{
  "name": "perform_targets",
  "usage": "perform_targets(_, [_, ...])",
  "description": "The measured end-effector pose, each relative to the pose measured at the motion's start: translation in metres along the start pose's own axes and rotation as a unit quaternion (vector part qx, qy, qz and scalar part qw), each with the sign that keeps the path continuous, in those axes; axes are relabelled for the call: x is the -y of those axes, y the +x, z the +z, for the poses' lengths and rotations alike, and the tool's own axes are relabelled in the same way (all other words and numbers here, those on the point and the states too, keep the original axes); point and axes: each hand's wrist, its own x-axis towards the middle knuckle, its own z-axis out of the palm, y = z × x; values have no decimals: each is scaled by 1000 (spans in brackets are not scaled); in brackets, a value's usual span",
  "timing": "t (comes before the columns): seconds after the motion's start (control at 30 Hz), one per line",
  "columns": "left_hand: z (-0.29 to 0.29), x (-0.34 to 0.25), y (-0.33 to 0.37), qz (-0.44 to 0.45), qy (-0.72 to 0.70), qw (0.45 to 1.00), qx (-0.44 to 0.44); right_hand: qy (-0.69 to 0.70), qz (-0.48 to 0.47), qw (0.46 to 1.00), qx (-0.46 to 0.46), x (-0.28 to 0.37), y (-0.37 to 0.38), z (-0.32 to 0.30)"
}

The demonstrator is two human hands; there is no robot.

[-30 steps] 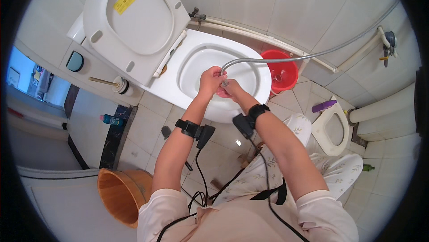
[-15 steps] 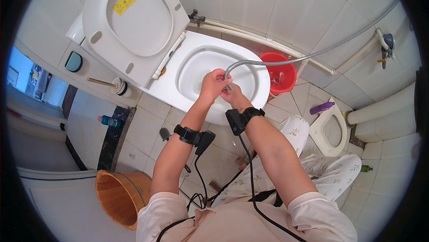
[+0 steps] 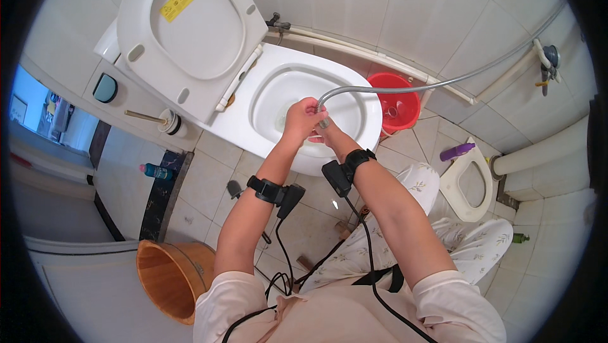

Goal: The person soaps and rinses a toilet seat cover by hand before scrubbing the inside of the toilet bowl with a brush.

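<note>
Over the toilet bowl (image 3: 231, 129) both hands are close together. My left hand (image 3: 303, 120) is closed round the lower end of a grey flexible metal hose (image 3: 396, 89), whose metal end points down. Just below that end lies my right hand (image 3: 329, 135), its fingers partly hidden behind the left hand, so their grip is not clear. From the hands the hose curves up and right toward the wall. Raised against the tank are the white seat and lid (image 3: 196, 26), with a yellow sticker.
A red bucket (image 3: 408, 115) stands beyond the bowl. Left of it are a toilet brush (image 3: 171, 124), a blue bottle (image 3: 157, 171) and a wooden bucket (image 3: 201, 260). A purple bottle (image 3: 457, 152) lies by a loose white seat (image 3: 453, 184) at right. Black cables (image 3: 358, 241) hang from wrist-worn devices.
My right hand has shifted slightly beneath the hose end, and its fingers show a little lower. My left hand and the hose stay almost in place.
</note>
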Motion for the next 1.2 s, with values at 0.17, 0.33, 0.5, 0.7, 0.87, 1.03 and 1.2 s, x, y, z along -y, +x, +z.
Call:
perform_targets(0.17, [1,-5,4,-25,15,999,14,-115,-39,992,-21,3,9,-19])
perform_targets(0.33, [-4,1,1,-5,18,1000,-21,-46,55,997,33,11,-5,-15])
perform_targets(0.5, [-2,-1,4,-9,6,1000,0,-79,28,996,30,4,7,-31])
perform_targets(0.7, [-2,2,5,4,19,1000,-5,-156,-71,985,10,-7,9,-22])
perform_targets(0.87, [0,-6,4,-40,-6,999,22,-206,7,977,59,1,13,-28])
perform_targets(1.03, [-8,12,7,15,62,998,-22,17,33,996,86,2,8,-13])
perform_targets(1.2, [-9,10,11,66,132,986,-76,-171,-36,975,140,35,-9,-33])
